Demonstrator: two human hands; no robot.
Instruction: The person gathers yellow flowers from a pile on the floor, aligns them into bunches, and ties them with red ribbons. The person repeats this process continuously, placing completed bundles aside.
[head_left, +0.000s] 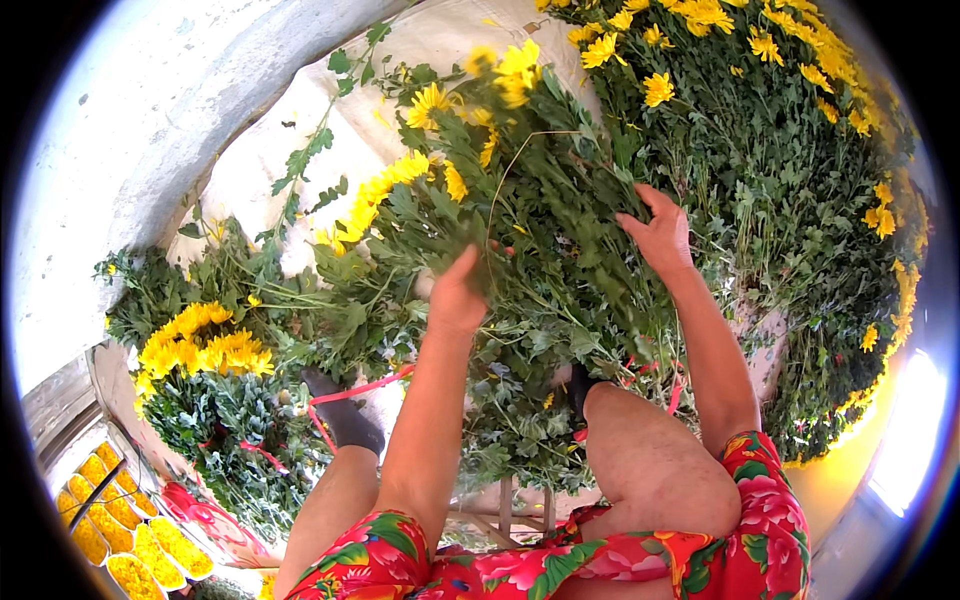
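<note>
Yellow chrysanthemum stems (420, 217) with long leafy stalks lie before me. My left hand (459, 294) is closed around some of these stalks, its fingers partly hidden and blurred among the leaves. To the right, my right hand (660, 229) touches the edge of the leafy stems with thumb and fingers apart; whether it grips any cannot be told. A thin pale curved strand (501, 184) runs over the foliage between both hands.
A large heap of yellow chrysanthemums (757, 165) fills the right side. At lower left lies a bunch with yellow heads (202, 349). Pink ribbon (360, 390) crosses near my foot. A pale wall (165, 97) curves along the upper left, and containers of yellow blooms (135, 574) stand at bottom left.
</note>
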